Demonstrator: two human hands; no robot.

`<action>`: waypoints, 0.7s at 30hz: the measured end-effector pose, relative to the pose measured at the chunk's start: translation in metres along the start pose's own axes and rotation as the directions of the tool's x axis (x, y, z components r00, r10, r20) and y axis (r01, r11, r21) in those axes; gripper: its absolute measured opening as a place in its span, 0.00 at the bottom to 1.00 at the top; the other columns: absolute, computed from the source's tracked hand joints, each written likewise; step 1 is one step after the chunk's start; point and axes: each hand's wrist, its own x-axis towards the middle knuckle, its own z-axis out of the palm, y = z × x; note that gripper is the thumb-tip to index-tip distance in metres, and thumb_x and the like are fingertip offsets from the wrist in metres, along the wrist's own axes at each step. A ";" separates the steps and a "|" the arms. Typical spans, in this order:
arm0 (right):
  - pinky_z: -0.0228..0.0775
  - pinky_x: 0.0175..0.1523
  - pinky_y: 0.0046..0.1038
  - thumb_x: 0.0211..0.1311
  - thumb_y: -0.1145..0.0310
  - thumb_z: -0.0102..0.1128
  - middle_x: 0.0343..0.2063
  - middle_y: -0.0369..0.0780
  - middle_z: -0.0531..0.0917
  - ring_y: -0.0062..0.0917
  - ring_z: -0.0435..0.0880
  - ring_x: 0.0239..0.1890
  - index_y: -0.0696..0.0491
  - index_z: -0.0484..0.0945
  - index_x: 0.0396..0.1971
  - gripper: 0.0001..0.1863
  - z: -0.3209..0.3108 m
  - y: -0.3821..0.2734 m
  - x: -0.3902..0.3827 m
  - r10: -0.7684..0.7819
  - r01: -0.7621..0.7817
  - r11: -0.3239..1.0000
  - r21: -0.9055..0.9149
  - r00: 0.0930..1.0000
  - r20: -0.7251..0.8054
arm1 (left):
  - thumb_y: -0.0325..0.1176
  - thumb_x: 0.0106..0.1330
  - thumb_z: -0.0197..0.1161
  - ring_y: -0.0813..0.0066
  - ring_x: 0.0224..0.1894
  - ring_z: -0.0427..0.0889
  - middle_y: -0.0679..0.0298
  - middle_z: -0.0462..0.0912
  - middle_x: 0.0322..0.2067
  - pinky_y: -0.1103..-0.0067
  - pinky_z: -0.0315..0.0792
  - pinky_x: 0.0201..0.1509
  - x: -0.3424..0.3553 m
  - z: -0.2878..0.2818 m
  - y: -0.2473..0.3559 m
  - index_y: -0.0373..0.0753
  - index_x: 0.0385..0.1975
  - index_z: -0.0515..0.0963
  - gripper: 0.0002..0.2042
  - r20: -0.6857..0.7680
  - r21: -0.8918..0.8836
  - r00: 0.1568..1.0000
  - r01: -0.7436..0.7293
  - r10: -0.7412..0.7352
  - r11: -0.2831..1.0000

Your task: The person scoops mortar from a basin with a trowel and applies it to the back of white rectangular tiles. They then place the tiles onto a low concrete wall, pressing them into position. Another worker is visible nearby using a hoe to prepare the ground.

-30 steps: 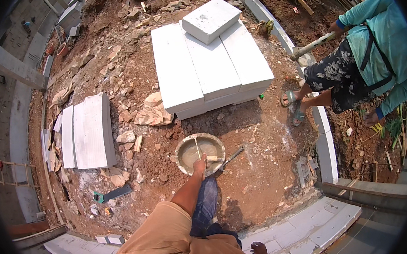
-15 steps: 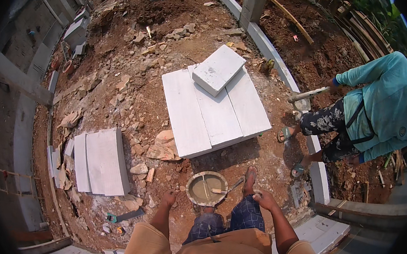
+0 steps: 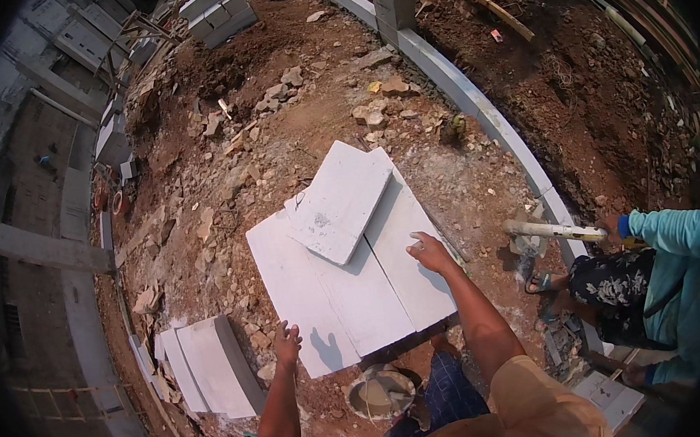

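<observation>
Several large white blocks (image 3: 325, 315) stand side by side in front of me, forming a flat top. A smaller white block (image 3: 340, 203) lies askew across their far part. My left hand (image 3: 287, 342) hovers by the near left corner of the big blocks, fingers apart and empty. Over the right big block my right hand (image 3: 428, 252) reaches forward with spread fingers, holding nothing; it is apart from the small block. Near my feet a round basin (image 3: 380, 393) of grey mortar sits on the ground, with a tool in it, partly in shadow.
More white blocks (image 3: 211, 367) stand at the left. At the right, a co-worker in a teal shirt (image 3: 685, 291) holds a long level-like bar (image 3: 555, 229). A low block wall (image 3: 486, 117) curves past a concrete post (image 3: 392, 6). Stones (image 3: 278, 88) litter the brown soil.
Both my hands have moved forward from beside my knees, the right one now over the big blocks. My view has shifted and I am nearer the blocks. The co-worker still holds the bar.
</observation>
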 end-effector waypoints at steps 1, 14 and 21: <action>0.73 0.60 0.38 0.63 0.55 0.65 0.50 0.53 0.84 0.42 0.84 0.53 0.56 0.68 0.66 0.35 -0.005 -0.013 0.035 0.013 -0.012 0.995 0.099 1.000 -0.005 | 0.48 0.72 0.60 0.54 0.50 0.80 0.52 0.71 0.60 0.63 0.75 0.49 0.024 0.011 0.034 0.43 0.74 0.54 0.35 -0.015 0.015 1.000 -0.027 0.028 1.000; 0.65 0.69 0.41 0.51 0.69 0.74 0.66 0.51 0.67 0.46 0.67 0.68 0.55 0.60 0.69 0.45 -0.022 -0.080 0.205 -0.140 0.131 0.989 -0.075 0.981 -0.136 | 0.61 0.70 0.58 0.53 0.58 0.74 0.47 0.73 0.58 0.56 0.74 0.54 0.183 0.145 0.248 0.35 0.66 0.65 0.37 -0.114 0.201 0.994 0.016 0.007 0.979; 0.60 0.72 0.40 0.54 0.76 0.69 0.65 0.51 0.68 0.47 0.65 0.69 0.56 0.61 0.69 0.41 -0.040 -0.013 0.146 -0.180 0.228 0.965 0.127 0.934 -0.309 | 0.53 0.70 0.61 0.53 0.53 0.73 0.47 0.72 0.51 0.61 0.69 0.58 0.109 0.175 0.217 0.29 0.55 0.73 0.29 -0.179 0.551 0.787 -0.418 0.591 0.722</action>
